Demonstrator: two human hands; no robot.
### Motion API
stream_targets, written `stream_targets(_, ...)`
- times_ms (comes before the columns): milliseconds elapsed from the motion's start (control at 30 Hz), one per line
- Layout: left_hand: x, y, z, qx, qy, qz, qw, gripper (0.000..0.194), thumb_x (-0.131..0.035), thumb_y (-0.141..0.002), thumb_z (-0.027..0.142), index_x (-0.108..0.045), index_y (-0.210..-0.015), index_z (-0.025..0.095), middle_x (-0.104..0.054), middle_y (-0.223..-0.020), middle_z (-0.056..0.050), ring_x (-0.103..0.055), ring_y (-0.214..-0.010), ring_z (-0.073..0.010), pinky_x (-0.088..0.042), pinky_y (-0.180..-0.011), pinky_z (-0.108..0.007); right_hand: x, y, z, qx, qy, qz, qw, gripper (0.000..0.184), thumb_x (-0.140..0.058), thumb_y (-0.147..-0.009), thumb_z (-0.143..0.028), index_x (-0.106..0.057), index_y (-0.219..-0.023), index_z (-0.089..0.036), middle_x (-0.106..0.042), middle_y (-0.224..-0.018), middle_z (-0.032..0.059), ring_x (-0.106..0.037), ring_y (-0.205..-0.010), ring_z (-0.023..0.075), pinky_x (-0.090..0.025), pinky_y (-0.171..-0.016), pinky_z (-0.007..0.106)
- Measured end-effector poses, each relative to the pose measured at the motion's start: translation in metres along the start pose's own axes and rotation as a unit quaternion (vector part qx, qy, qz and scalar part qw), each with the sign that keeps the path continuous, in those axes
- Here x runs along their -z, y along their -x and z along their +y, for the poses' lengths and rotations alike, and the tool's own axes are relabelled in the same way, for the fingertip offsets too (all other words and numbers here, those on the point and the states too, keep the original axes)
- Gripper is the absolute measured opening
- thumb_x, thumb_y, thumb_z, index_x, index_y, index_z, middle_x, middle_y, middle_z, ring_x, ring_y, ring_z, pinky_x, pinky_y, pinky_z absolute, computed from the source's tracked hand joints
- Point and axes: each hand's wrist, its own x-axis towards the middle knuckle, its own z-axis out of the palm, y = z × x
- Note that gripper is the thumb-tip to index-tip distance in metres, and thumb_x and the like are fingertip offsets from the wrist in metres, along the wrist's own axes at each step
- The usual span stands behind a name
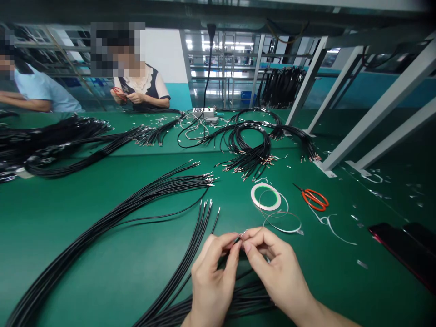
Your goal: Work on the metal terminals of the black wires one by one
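My left hand [216,270] is closed in a pinch on a thin black cable near its end. Fingertip to fingertip with it, my right hand [277,263] pinches the cable's stripped, shiny tip [242,234]; the fingers partly hide it. Beneath both hands runs a bundle of black cables [250,297]. Left of them, a small group of black cables [195,240] lies with silvery ends pointing away from me. Farther left, a thicker bundle of black cables [112,218] curves across the green table [85,268].
Beyond my hands lie a white tape roll [254,200] and orange-handled scissors [315,200]. Coiled cables [250,141] sit farther back. Metal table legs [368,113] rise at right, near a dark red-edged phone-like object [402,254]. Two people sit across the table, one holding red-handled scissors [119,94].
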Motion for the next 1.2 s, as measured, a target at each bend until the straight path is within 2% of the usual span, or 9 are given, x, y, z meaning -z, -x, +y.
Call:
stream_targets(500, 0.0, -0.004, 0.008, -0.005, 0.006, 0.002, 1.0, 0.022, -0.066, -0.082, 0.012, -0.075, -0.098, 0.024, -0.068, -0.08, -0.003, -0.065, -0.072, -0.0173, -0.053, -0.067, -0.026, 0.001, -0.001, -0.001, -0.008, -0.008, 0.007, 1.0, 0.015, -0.059, -0.089, -0.024, -0.06, -0.074, -0.019, -0.068, -0.094, 0.0075, -0.068, -0.091, 0.0201, -0.055, -0.079, 0.027)
stream_targets(567, 0.0, -0.004, 0.007, 0.016, 0.02, -0.012, 1.0, 0.02, -0.065, -0.083, 0.015, -0.075, -0.098, 0.024, -0.066, -0.079, -0.003, -0.064, -0.072, -0.0172, -0.053, -0.066, -0.025, 0.0, -0.001, 0.0, -0.009, -0.009, 0.007, 1.0, 0.016, -0.059, -0.089, -0.025, -0.06, -0.074, -0.019, -0.068, -0.093, 0.0074, -0.068, -0.09, 0.0201, -0.055, -0.078, 0.027)
stream_targets(633, 0.0, -0.005, 0.006, 0.069, 0.06, -0.03, 0.995, 0.015, -0.065, -0.084, 0.019, -0.075, -0.095, 0.023, -0.064, -0.08, -0.003, -0.064, -0.071, -0.0167, -0.053, -0.063, -0.024, 0.0, -0.001, 0.0, -0.012, -0.01, 0.008, 1.0, 0.016, -0.059, -0.088, -0.026, -0.06, -0.074, -0.019, -0.067, -0.092, 0.0071, -0.068, -0.088, 0.0198, -0.056, -0.076, 0.027)
stream_targets(733, 0.0, -0.009, 0.005, 0.17, 0.144, -0.059, 0.973, 0.01, -0.067, -0.083, 0.026, -0.073, -0.09, 0.021, -0.061, -0.078, -0.001, -0.062, -0.063, -0.0134, -0.053, -0.059, -0.022, 0.0, -0.002, 0.0, -0.017, -0.016, 0.006, 1.0, 0.017, -0.06, -0.088, -0.027, -0.06, -0.073, -0.019, -0.067, -0.091, 0.0065, -0.068, -0.085, 0.0192, -0.057, -0.073, 0.026)
stream_targets(833, -0.001, -0.012, 0.006, 0.23, 0.203, -0.091, 0.948, 0.013, -0.069, -0.081, 0.029, -0.071, -0.089, 0.018, -0.06, -0.068, 0.001, -0.058, -0.054, -0.0105, -0.051, -0.057, -0.022, 0.0, -0.004, 0.0, -0.019, -0.016, 0.005, 1.0, 0.016, -0.06, -0.088, -0.026, -0.061, -0.074, -0.019, -0.067, -0.09, 0.0065, -0.068, -0.083, 0.0188, -0.057, -0.071, 0.026)
stream_targets(933, 0.0, -0.016, 0.008, 0.25, 0.224, -0.1, 0.937, 0.019, -0.073, -0.077, 0.032, -0.07, -0.088, 0.017, -0.058, -0.066, 0.002, -0.054, -0.051, -0.0092, -0.048, -0.05, -0.02, 0.001, -0.005, 0.0, -0.016, -0.009, 0.009, 1.0, 0.016, -0.059, -0.088, -0.026, -0.061, -0.074, -0.018, -0.067, -0.09, 0.0066, -0.068, -0.082, 0.0185, -0.057, -0.072, 0.026)
stream_targets(1033, 0.001, -0.018, 0.01, 0.244, 0.21, -0.092, 0.942, 0.022, -0.075, -0.075, 0.035, -0.071, -0.086, 0.017, -0.056, -0.07, 0.001, -0.049, -0.05, -0.0077, -0.044, -0.045, -0.018, 0.001, -0.006, -0.001, -0.013, -0.001, 0.008, 1.0, 0.016, -0.059, -0.088, -0.024, -0.061, -0.073, -0.018, -0.067, -0.089, 0.0063, -0.068, -0.082, 0.0181, -0.056, -0.072, 0.025)
stream_targets(1200, 0.002, -0.017, 0.009, 0.235, 0.19, -0.091, 0.949, 0.021, -0.071, -0.079, 0.038, -0.069, -0.08, 0.017, -0.053, -0.071, 0.003, -0.043, -0.048, -0.0048, -0.035, -0.044, -0.015, -0.001, -0.003, -0.001, 0.004, 0.007, -0.003, 1.0, 0.015, -0.058, -0.088, -0.02, -0.061, -0.074, -0.018, -0.067, -0.086, 0.0047, -0.067, -0.079, 0.0168, -0.055, -0.07, 0.024)
